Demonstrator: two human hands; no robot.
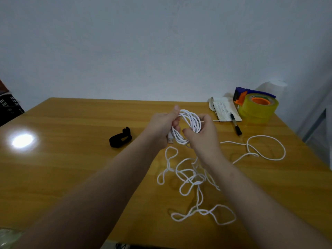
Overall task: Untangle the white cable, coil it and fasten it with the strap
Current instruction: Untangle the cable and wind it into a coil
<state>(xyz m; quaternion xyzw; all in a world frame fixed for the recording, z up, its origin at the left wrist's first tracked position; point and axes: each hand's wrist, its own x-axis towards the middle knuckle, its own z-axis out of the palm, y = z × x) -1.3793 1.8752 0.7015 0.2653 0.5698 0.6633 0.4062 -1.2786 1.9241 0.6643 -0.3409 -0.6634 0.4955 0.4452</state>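
Above the middle of the wooden table point(71, 168), both hands hold a small coil of the white cable point(190, 121). My left hand point(164, 125) grips the coil's left side, and the USB plug point(170, 140) sticks out below it. My right hand point(202, 136) pinches the coil's right side. The rest of the cable lies loose in tangled loops point(194, 178) on the table beneath my right wrist, and one large loop point(265, 148) lies to the right. The black strap point(120, 138) rests on the table left of my hands, untouched.
At the back right stand a yellow tape roll in a dispenser point(256, 106), an open notebook point(224, 108) and a black pen point(236, 125). A bright light glare point(22, 141) shows on the left of the table. The wall is close behind.
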